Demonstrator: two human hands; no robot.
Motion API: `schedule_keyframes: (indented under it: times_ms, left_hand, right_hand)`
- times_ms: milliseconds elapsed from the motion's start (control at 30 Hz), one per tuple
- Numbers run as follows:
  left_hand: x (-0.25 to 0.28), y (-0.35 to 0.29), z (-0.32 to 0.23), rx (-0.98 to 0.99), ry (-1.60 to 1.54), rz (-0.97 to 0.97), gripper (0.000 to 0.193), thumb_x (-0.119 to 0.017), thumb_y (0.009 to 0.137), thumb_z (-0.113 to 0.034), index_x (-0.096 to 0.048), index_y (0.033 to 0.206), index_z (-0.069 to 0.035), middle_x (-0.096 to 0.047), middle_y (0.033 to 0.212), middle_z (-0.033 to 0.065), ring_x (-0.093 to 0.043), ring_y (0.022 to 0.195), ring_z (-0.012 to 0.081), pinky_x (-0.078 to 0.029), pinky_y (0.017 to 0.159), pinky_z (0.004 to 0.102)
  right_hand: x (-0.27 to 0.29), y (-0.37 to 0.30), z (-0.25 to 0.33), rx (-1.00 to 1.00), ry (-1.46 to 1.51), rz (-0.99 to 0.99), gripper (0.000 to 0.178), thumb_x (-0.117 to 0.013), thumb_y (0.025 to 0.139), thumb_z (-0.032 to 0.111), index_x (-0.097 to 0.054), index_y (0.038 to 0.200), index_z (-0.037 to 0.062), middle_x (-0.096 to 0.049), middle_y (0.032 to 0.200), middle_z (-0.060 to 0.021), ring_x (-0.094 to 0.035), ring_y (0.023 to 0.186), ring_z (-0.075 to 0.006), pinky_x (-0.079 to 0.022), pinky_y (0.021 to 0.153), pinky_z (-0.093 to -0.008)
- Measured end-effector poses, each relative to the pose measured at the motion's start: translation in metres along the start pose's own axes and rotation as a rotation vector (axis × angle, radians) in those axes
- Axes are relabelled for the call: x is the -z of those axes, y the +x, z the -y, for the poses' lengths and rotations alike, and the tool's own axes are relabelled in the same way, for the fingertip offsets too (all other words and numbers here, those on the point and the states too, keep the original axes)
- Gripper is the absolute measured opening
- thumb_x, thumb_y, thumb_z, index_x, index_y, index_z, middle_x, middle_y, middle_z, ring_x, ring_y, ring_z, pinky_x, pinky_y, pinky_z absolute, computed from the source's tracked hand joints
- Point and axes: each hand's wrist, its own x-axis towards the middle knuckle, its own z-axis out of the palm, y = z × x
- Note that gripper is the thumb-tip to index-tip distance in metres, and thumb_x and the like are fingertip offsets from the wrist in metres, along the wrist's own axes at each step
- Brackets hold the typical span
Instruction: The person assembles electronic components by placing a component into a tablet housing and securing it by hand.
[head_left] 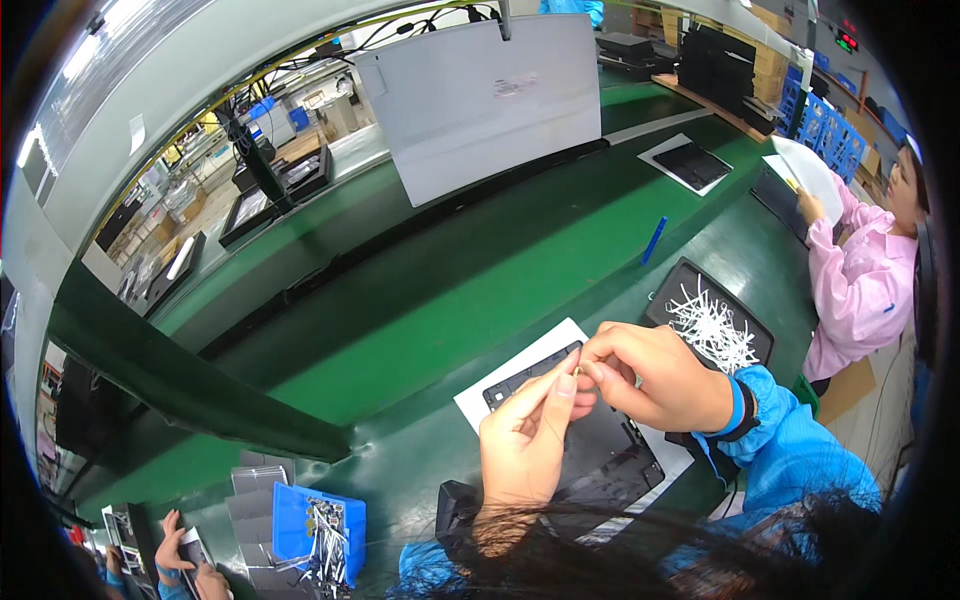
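Strands of dark hair (650, 565) hang across my lower edge, nearest me, and blur part of what lies behind. Past them I see both hands raised close together, fingertips meeting. The right hand (665, 380), with a wristband (746, 410) above its blue sleeve (800, 450), has thumb and forefinger pinched on a small yellowish piece (578, 371); its other fingers curl in. The piece is too tiny for me to identify. The left hand (522, 440) points up to the same spot, thumb and forefinger nearly together; I can't tell whether it grips the piece too or only steadies it.

Just beneath the hands I have a black casing (600, 465) on a white sheet (474, 406), partly hidden by the fingers. A black block (458, 508) sits beside it, near the left wrist. Well to the left, a blue bin (291, 530) holds loose small parts. Beyond the right hand, a black tray (672, 280) carries a heap of white strips (712, 325).

Farther over the green table (450, 300) I make out a blue stick (655, 241), then a co-worker in pink (850, 280) at the right, and at the back an upright grey board (490, 120).
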Motion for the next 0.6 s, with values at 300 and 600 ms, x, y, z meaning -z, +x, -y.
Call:
schedule_keyframes:
  times_ms: [300,600]
  left_hand:
    - [0.011,0.011,0.007,0.204,0.000,0.029,0.032,-0.057,0.108,-0.021,-0.067,0.120,0.007,-0.072,0.110,0.0185,-0.074,0.095,0.0248,-0.063,0.089,0.0367]
    - [0.025,0.016,0.014,0.014,0.288,-0.097,0.031,-0.061,0.107,-0.024,-0.071,0.120,0.002,-0.065,0.095,0.0010,-0.055,0.086,0.0077,-0.045,0.076,0.0241]
  right_hand:
    - [0.025,0.002,-0.008,-0.170,0.136,0.071,0.007,-0.063,0.096,0.007,-0.062,0.100,0.0010,-0.067,0.078,-0.0135,-0.068,0.069,-0.0261,-0.053,0.063,-0.0367]
    - [0.115,-0.020,-0.080,-0.742,-0.697,0.188,0.018,-0.067,0.085,0.019,-0.075,0.089,0.0029,-0.074,0.083,-0.0179,-0.073,0.079,-0.0340,-0.056,0.072,-0.0427]
